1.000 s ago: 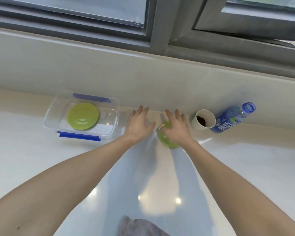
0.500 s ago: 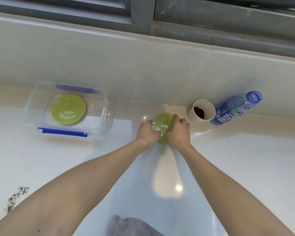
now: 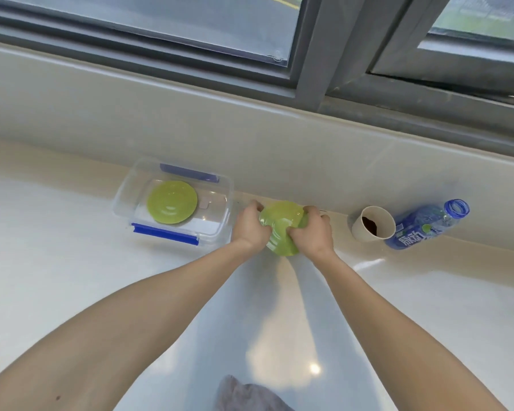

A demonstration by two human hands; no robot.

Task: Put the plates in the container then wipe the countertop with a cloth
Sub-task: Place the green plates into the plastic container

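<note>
I hold a green plate (image 3: 281, 226) tilted above the white countertop (image 3: 72, 277), gripped on both sides. My left hand (image 3: 250, 225) clasps its left edge and my right hand (image 3: 313, 231) clasps its right edge. Just to the left stands a clear plastic container (image 3: 223, 215) with blue clips, and another green plate (image 3: 172, 202) lies flat inside it. A grey cloth (image 3: 247, 396) rests on the counter at the bottom edge of the view, between my forearms.
A paper cup (image 3: 371, 223) with dark residue lies on its side to the right, next to a tipped blue water bottle (image 3: 428, 225). A raised ledge and window frame (image 3: 318, 54) run along the back.
Both hands closed around the green plate and raised it off the counter, tilting it and carrying it slightly left toward the container.
</note>
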